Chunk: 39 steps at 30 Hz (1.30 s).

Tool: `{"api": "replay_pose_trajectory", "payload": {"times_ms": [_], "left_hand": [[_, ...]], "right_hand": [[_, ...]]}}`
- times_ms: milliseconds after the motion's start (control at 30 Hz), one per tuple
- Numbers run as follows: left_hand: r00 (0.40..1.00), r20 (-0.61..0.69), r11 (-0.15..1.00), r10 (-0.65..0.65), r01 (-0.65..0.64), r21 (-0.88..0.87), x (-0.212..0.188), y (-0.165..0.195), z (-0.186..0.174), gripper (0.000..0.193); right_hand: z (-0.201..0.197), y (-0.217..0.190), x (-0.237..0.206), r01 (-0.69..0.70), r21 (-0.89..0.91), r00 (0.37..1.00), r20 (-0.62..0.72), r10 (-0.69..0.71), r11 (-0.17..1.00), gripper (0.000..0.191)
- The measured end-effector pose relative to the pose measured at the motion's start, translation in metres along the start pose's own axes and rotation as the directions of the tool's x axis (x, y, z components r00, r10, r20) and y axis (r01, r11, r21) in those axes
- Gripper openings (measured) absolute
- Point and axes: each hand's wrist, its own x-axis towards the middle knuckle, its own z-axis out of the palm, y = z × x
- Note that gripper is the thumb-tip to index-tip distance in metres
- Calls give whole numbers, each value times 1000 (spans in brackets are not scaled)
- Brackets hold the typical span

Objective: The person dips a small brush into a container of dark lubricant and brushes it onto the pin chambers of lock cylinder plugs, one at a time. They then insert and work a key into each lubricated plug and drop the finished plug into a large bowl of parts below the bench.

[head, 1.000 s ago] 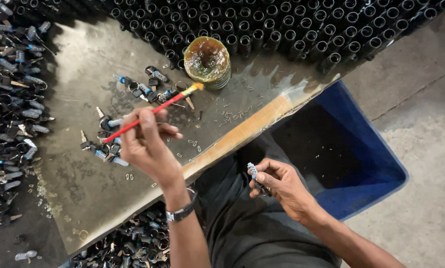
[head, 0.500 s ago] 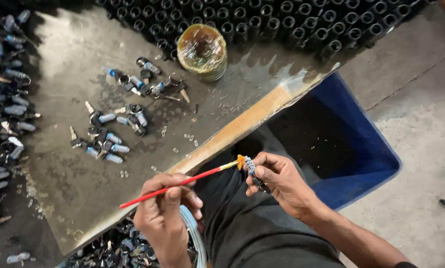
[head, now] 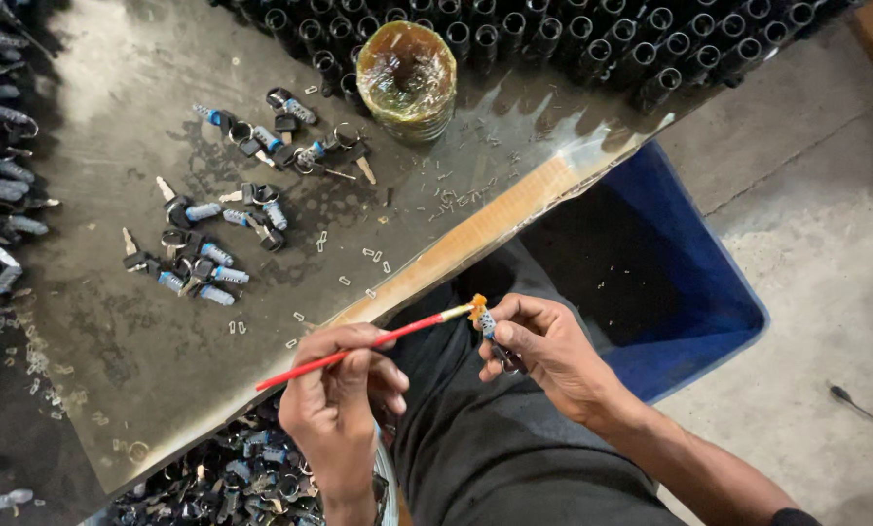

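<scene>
Our left hand (head: 337, 390) grips a red brush (head: 358, 348), its orange tip touching a small lock cylinder (head: 489, 326) pinched in our right hand (head: 543, 356) above our lap. We judge light dabs at the end best. The dark worktop (head: 115, 321) holds keyed cylinders (head: 203, 258), a paste tub (head: 407, 70), perhaps grease; concrete floor (head: 806, 214), blue bin (head: 670, 292).

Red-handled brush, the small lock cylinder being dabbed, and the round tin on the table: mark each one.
red-handled brush (head: 358, 352): head view, middle of the red handle, held in the left hand (head: 344, 404).
small lock cylinder (head: 487, 323): head view, its light end at the bristles, pinched in the right hand (head: 543, 351).
round tin (head: 407, 68): head view, its film-covered top.
</scene>
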Motion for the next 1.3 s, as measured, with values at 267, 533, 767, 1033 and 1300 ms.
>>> {"api": "replay_pose_trajectory", "payload": {"times_ms": [267, 533, 767, 1033, 1300], "left_hand": [[999, -14, 999, -35, 35, -8, -1, 0, 2, 12], [994, -48, 995, -94, 93, -18, -1, -3, 4, 12], [998, -33, 998, -51, 50, -45, -2, -7, 7, 14], [997, -72, 997, -27, 22, -79, -5, -11, 6, 14], [991, -134, 1000, 5, -8, -16, 6, -5, 8, 14]], "right_hand": [[-2, 1, 3, -9, -18, 1000, 9, 9, 1000, 16], [0, 0, 1, -9, 5, 1000, 26, 9, 1000, 18], [-3, -1, 2, -33, -10, 999, 20, 33, 999, 18], [-4, -1, 2, -46, -20, 999, 9, 46, 999, 18], [-6, -1, 1, -40, -2, 999, 4, 40, 999, 16]]}}
